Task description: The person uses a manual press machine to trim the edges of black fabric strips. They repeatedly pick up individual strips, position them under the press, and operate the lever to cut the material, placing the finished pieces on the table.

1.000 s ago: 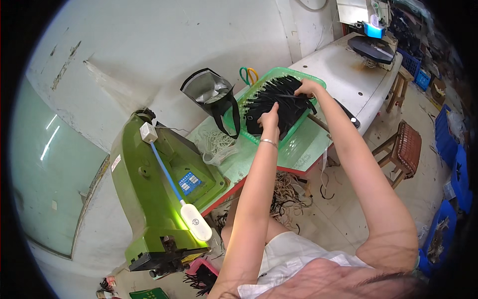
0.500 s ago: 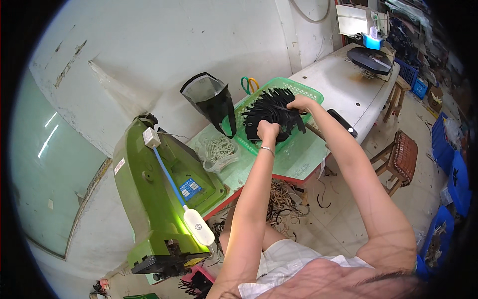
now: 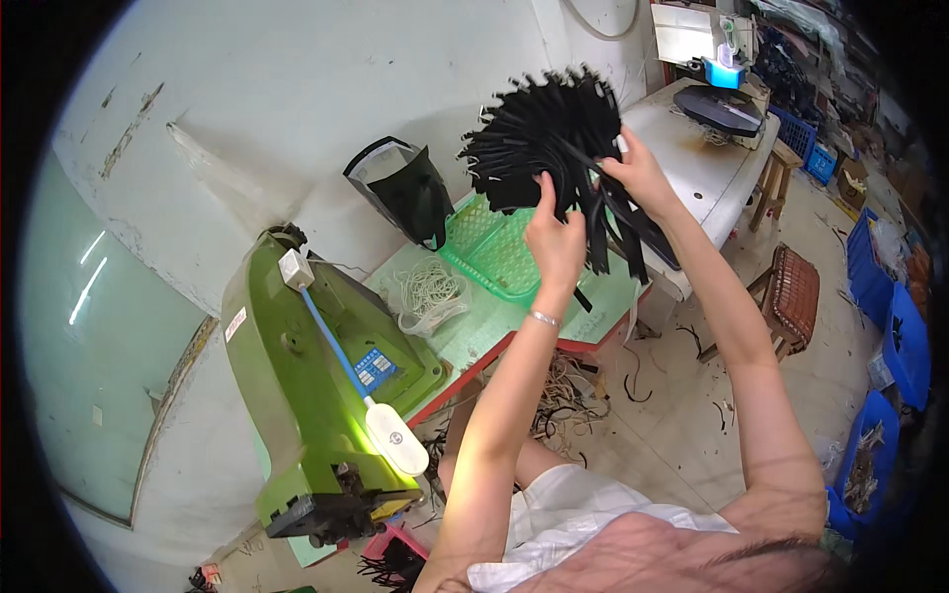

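Observation:
A thick fanned bundle of black straps is held up above the green plastic basket. Pale tips show along its upper edge, and several loose ends hang down on the right. My left hand grips the bundle's lower edge, thumb pointing up against the straps. At the right side, my right hand is closed on the straps. The far part of the basket is hidden behind the bundle; its visible floor is bare green mesh.
A green machine with a white lamp stands at the left. Beside the basket are a tub of pale cords and a black bag. A stool stands on the right, near blue bins. Scraps litter the floor.
Both hands have lifted the bundle of straps up and out of the green basket, baring the basket's floor. The bundle now hangs higher, with its ends fanned out.

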`<state>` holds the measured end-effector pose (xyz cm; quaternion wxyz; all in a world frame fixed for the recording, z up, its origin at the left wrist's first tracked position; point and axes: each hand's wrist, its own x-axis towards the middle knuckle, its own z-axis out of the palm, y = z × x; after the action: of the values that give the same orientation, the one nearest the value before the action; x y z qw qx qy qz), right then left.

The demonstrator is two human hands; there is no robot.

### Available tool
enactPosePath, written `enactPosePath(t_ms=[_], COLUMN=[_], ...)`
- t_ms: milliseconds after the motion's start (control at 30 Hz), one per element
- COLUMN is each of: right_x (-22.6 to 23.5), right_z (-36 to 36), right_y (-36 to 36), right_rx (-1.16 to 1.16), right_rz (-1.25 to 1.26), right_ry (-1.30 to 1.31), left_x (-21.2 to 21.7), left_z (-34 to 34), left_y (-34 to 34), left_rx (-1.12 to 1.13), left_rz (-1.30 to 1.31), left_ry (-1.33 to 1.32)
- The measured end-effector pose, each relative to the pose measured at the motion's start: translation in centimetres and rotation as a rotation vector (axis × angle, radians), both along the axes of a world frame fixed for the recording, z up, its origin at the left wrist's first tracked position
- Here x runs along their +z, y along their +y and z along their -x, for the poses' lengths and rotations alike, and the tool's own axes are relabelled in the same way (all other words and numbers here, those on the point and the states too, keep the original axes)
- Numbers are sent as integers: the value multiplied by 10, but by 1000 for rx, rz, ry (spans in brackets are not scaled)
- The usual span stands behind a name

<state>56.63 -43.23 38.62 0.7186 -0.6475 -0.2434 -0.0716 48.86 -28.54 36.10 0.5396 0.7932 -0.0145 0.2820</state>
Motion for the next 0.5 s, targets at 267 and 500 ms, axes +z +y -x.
enactPosePath(t_ms=[267,500], right_x=[-40,-153], right_z=[199,340], right_y=[-11,27], right_rx=[-97,90], right_rz=[144,390], right_ry=[-193,-243], left_x=[-73,-186], left_z=[180,342], left_y=[-14,25], left_rx=[-169,-78], left_rz=[473,889], left_ry=[-221,150])
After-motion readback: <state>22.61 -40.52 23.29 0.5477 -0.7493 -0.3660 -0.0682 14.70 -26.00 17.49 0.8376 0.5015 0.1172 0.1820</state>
